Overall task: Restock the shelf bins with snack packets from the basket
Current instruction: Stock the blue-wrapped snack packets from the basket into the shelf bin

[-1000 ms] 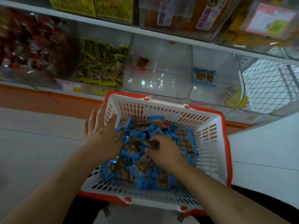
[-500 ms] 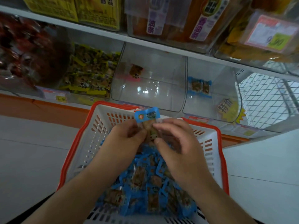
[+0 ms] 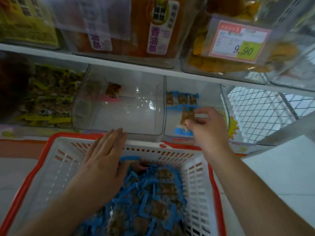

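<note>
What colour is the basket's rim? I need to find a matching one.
Orange-red, on a white basket; the head view shows it.

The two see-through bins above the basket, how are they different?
The middle bin holds one snack with a pink edge; the right bin holds a few blue-edged packets. The right hand reaches into the right bin, pinching a blue packet; no hand is in the middle bin. The right bin looks narrower. Both are clear and nearly empty.

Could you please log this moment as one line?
right hand: pinches blue-edged snack packet at right clear bin | left hand: flat, over white-and-orange basket
</note>
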The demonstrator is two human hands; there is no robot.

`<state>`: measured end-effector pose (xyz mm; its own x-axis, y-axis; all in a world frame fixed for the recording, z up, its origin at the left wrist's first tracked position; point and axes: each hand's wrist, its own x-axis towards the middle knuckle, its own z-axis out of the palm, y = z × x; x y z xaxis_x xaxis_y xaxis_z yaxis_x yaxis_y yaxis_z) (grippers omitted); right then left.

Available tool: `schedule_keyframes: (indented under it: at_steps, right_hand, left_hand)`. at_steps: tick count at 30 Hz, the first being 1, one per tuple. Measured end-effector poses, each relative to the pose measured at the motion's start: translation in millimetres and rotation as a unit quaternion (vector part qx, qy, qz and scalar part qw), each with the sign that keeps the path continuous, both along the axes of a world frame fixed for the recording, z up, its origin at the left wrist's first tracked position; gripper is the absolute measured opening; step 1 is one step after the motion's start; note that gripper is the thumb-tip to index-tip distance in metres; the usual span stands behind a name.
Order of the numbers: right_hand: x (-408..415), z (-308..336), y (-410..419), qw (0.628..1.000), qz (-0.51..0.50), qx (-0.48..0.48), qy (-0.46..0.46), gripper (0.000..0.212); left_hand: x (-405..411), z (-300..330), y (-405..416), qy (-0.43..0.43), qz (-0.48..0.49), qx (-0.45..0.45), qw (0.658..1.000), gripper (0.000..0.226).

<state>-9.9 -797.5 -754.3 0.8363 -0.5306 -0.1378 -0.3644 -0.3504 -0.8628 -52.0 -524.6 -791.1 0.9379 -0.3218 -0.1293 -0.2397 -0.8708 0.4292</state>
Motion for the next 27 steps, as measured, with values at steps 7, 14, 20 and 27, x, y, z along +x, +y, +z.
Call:
schedule_keyframes:
  at_steps: [7,14,20,27]
  right_hand:
    - [107.1,-65.6,-15.1,0.995,0.068,-0.04,0.067,0.033]
    - [116.6,-91.3,0.8,0.918,0.176,-0.341,0.1,0.009]
    - [118.2,-92.4,3.4,0.903,0.205,-0.367,0.089,0.014]
    - [99.1,-61.7,-7.6,0.953,0.158,-0.239,0.103,0.008]
  left_hand:
    - [1.8,-31.5,3.2,-0.056,-0.043,0.052,0.996,0.088]
    - [-1.0,-38.7,-3.6,-0.083,-0.044,0.068,0.993,0.093]
    - [-2.5,-37.7,-4.8,-0.079,-0.046,0.082,0.992,0.095]
    - [-0.9,-38.9,-0.3,-0.073,-0.06,0.073,0.993,0.107]
